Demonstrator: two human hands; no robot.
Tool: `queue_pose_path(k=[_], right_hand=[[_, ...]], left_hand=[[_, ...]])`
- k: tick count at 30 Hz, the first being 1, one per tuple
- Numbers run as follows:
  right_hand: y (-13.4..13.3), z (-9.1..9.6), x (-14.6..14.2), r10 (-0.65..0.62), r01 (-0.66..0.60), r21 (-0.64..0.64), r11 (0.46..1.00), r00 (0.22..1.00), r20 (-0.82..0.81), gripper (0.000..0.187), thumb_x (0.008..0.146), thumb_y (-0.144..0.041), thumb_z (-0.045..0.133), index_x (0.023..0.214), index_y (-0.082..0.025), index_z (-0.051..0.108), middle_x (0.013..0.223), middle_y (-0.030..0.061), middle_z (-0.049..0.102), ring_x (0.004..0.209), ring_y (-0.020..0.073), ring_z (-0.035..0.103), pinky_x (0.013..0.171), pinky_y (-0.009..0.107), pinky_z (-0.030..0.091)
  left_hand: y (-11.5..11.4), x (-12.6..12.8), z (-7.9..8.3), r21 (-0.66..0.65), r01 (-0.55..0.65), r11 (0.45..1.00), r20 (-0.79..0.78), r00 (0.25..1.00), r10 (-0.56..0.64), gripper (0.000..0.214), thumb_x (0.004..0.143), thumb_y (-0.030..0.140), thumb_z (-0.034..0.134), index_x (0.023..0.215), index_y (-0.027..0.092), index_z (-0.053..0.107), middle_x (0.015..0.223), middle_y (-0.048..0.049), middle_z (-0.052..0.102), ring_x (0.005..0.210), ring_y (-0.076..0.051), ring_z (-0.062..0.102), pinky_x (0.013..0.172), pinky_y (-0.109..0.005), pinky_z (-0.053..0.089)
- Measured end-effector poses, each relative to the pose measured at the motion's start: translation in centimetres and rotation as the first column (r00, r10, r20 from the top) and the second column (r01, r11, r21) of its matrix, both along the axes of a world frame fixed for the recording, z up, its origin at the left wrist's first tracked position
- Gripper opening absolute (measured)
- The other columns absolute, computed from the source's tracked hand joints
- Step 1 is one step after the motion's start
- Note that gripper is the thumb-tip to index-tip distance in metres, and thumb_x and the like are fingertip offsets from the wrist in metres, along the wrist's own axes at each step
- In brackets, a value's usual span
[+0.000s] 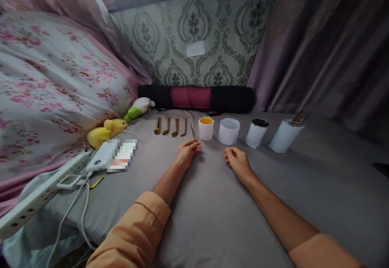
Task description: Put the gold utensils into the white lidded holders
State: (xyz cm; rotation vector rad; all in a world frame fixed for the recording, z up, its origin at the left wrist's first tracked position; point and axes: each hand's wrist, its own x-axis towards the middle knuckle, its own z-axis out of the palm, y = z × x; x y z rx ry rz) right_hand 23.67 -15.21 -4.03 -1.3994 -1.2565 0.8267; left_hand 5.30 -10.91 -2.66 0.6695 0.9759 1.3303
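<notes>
My left hand [187,153] is closed in a pinch on the lower end of a thin, pointed golden-brown strip [192,130], which stands up from the fingertips. Left of it, several bent golden-brown pieces [175,127] lie in a row on the grey sheet. A white-wrapped cup with a yellow-orange inside [206,130] stands just beyond and right of this hand. My right hand [238,163] hovers low over the sheet, fingers curled together, with nothing visible in them. Nearest to it is a wide white-wrapped container [229,132], standing a little beyond the fingertips.
Farther right are a black-rimmed white-wrapped cup [257,133] and a taller wrapped jar [285,135]. At left lie yellow plush toys [99,136], a white device [101,156], a power strip [45,191] and cables. A black-and-maroon roll [194,97] lies against the wall.
</notes>
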Motion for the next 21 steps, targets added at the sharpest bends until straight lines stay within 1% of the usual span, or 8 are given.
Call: queue_pose_path(k=[6, 13, 17, 21], right_hand=[[0.0, -0.2, 0.0, 0.009, -0.009, 0.006, 1.0, 1.0, -0.013, 0.034, 0.074, -0.047, 0.046, 0.077, -0.015, 0.058, 0.061, 0.0027, 0.056, 0.049, 0.0103, 0.049, 0.046, 0.023, 0.038], [-0.4, 0.5, -0.1, 0.013, -0.014, -0.029, 0.999, 1.0, -0.026, 0.032, 0.073, -0.045, 0.047, 0.076, -0.015, 0.057, 0.062, 0.0019, 0.056, 0.048, 0.009, 0.048, 0.044, 0.021, 0.036], [-0.5, 0.8, -0.2, 0.019, -0.022, -0.057, 0.998, 0.998, -0.059, 0.03, 0.073, -0.043, 0.049, 0.076, -0.015, 0.057, 0.062, 0.0014, 0.056, 0.048, 0.0081, 0.047, 0.043, 0.02, 0.036], [-0.6, 0.9, -0.1, 0.033, -0.04, -0.079, 0.996, 0.996, -0.088, 0.03, 0.072, -0.043, 0.05, 0.077, -0.015, 0.058, 0.063, 0.0012, 0.056, 0.049, 0.0075, 0.048, 0.044, 0.019, 0.036]], left_hand=[[-1.3, 0.1, 0.0, 0.093, -0.033, 0.995, 0.008, 0.999, 0.033, 0.014, 0.067, 0.008, 0.062, 0.081, 0.007, 0.061, 0.072, -0.0083, 0.064, 0.057, -0.008, 0.058, 0.057, -0.02, 0.048], [-2.9, 0.0, 0.1, 0.218, -0.031, 0.975, -0.026, 0.999, 0.038, 0.025, 0.063, 0.017, 0.066, 0.086, 0.008, 0.062, 0.077, -0.0086, 0.065, 0.06, -0.01, 0.059, 0.062, -0.024, 0.047], [-3.7, 0.2, 0.4, 0.27, -0.008, 0.963, -0.073, 0.997, 0.029, 0.027, 0.065, 0.022, 0.065, 0.089, 0.009, 0.063, 0.079, -0.0088, 0.064, 0.062, -0.011, 0.059, 0.062, -0.026, 0.047], [-4.5, 0.6, 0.9, 0.295, 0.029, 0.955, -0.157, 0.987, 0.019, 0.027, 0.065, 0.024, 0.064, 0.088, 0.009, 0.064, 0.079, -0.0087, 0.065, 0.062, -0.012, 0.058, 0.063, -0.028, 0.048]])
